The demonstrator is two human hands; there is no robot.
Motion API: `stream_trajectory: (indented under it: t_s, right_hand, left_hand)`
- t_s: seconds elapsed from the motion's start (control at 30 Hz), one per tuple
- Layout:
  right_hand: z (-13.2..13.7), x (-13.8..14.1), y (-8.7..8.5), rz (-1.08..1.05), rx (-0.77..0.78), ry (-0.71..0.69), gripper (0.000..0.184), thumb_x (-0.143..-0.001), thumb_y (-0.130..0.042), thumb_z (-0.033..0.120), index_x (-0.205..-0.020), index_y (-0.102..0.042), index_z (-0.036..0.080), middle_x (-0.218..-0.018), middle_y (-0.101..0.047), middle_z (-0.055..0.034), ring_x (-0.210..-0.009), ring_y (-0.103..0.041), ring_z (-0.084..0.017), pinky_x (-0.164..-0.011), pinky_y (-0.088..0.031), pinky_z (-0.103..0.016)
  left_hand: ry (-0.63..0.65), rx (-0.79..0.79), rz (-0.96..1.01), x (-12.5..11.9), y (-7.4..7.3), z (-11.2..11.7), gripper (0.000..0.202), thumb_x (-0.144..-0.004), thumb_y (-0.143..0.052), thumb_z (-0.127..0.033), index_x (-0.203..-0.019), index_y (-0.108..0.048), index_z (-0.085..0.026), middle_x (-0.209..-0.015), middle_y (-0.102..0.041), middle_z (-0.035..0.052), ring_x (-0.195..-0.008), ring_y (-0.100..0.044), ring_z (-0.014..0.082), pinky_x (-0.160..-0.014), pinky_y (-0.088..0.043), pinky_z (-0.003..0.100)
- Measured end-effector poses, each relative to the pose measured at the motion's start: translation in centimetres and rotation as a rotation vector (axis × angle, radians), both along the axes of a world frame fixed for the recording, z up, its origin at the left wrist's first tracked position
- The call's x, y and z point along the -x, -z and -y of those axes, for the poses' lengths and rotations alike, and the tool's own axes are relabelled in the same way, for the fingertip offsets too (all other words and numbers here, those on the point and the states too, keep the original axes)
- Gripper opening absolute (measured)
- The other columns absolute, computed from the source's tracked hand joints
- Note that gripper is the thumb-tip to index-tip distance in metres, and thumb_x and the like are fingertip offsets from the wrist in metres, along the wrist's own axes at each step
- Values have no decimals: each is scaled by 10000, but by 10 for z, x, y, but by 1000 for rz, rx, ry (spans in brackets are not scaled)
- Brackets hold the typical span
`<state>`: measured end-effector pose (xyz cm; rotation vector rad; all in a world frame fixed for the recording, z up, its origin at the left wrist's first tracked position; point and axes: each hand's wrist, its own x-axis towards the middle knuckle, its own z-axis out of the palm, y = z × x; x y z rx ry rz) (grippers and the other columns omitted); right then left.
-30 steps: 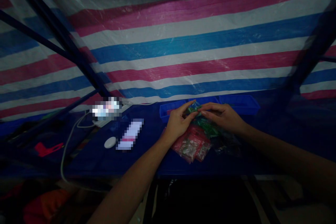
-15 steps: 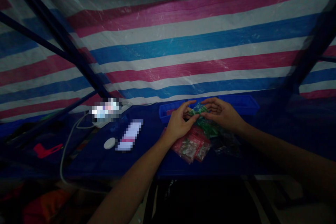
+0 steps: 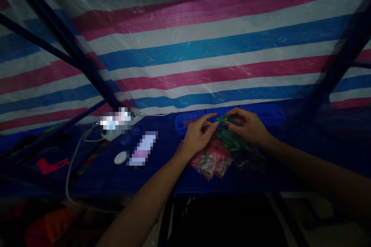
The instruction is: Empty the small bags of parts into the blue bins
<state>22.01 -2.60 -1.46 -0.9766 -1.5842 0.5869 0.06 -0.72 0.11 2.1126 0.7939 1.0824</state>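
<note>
Left hand (image 3: 197,137) and right hand (image 3: 251,127) pinch a crinkly green plastic bag (image 3: 223,120).

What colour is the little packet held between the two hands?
Green; the head view shows the packet between the left hand and right hand.

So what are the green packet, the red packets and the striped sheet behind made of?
The green packet, pinched between left hand and right hand: probably thin glossy plastic film, it glints. The red packets: likely translucent plastic film, pale contents show through. The striped sheet: looks like woven plastic tarpaulin, shiny creases, fine weave.
</note>
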Motion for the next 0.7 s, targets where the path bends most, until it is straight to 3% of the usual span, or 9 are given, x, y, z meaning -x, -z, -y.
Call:
stream_trajectory:
  t_s: [0.13,0.27,0.4,0.53,0.7]
  right_hand:
    - [4,-1,-5,208,-211,-51,146,-880,-743,280,-1025,-748,274,-1082,-725,-60,-1059,-689,-263,-975,-559,-467]
    - [6,0,-8,283,-265,-48,219,-855,-798,330,-1071,-773,303,-1298,-663,-71,-1247,-618,-289,-1096,-484,-522]
    - [6,0,-8,194,-189,-67,210,-885,-769,375,-1083,-786,308,-1368,-638,-70,-1317,-587,-289,-1139,-460,-528]
    - [7,0,-6,62,22,-213,277,-919,-719,429,-1160,-776,305,-1299,-684,-73,-1204,-672,-270,-1036,-563,-486]
    - [8,1,-6,-6,74,-237,299,-908,-724,459,-1156,-786,304,-1250,-703,-72,-1155,-690,-265,-1018,-581,-476]
  left_hand:
    - [61,65,98,-1,-1,0,368,-1011,-586,-439,-1255,-715,-196,-1148,-761,96,-1009,-725,222,-847,-573,309]
    - [-16,85,194,0,6,-10,319,-961,-668,-418,-1149,-726,-167,-1018,-756,82,-861,-706,184,-742,-550,268]
    - [-11,123,275,-1,11,-17,301,-919,-733,-351,-1146,-659,-168,-942,-735,58,-801,-694,154,-716,-530,242]
    - [41,167,269,-4,10,-14,486,-903,-754,-319,-1326,-544,-206,-961,-748,44,-845,-721,163,-746,-537,244]
    - [-112,43,148,-2,4,-9,445,-903,-750,-365,-1285,-597,-196,-856,-745,22,-762,-714,158,-707,-536,244]
